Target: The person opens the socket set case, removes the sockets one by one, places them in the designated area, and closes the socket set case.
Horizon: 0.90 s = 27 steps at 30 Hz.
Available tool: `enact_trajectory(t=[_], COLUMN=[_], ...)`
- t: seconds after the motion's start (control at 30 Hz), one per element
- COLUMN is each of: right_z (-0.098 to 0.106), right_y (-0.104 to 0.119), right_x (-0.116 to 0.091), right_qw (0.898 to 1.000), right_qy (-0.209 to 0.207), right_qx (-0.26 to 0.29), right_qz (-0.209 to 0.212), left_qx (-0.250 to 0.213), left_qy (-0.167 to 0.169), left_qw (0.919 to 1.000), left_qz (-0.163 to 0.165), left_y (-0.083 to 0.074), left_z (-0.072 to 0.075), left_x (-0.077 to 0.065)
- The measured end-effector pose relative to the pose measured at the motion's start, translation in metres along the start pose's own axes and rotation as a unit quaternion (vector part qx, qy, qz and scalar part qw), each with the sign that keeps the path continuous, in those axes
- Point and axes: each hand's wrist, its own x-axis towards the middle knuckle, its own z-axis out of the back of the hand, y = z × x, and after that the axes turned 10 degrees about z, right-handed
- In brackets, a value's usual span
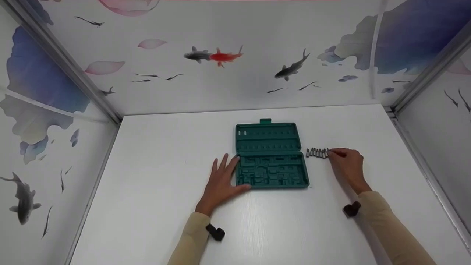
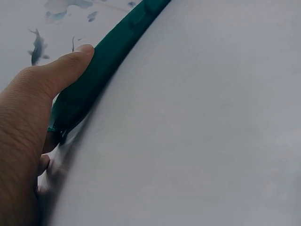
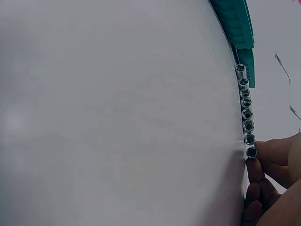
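Shows the left hand (image 2: 26, 113) along the left edge, with the thumb (image 2: 70, 68) stretched out to touch a green case (image 2: 101, 68); follows that case slantwise from its lower end beside the hand up to the top edge; gives only small parts of the other fingers (image 2: 43, 164), below the case's lower end; spreads the white tabletop (image 2: 188, 127) over most of the rest, with a soft shadow (image 2: 69, 157) beside the case; catches a printed dark fish (image 2: 36, 47) and bluish patches (image 2: 92, 17) at upper left

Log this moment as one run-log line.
left hand: spread, touching left side of green case | right hand: pinching end socket | green case: open on table | metal socket row: right of case
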Motion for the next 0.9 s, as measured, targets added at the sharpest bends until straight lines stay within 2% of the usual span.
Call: enact_trajectory(t=[0.4, 0.57, 0.9], right_z=[0.0, 0.005, 0.007], right_y=[-0.002, 0.005, 0.034], right_x=[0.002, 0.006, 0.015], right_qw=[1.0, 1.0, 0.999], right_qy=[0.01, 0.018, 0.021], right_qx=[-0.004, -0.002, -0.006], right_qz=[-0.006, -0.013, 0.036], left_qx=[-0.001, 0.001, -0.001], left_qy=[0.003, 0.003, 0.003], left_qw=[1.0, 0.9999, 0.9999], left_qz=[0.002, 0.01, 0.015], left_y=[0.002, 0.001, 0.0], left_z=[-0.002, -0.001, -0.002], left_x=[0.001, 0.002, 0.0])
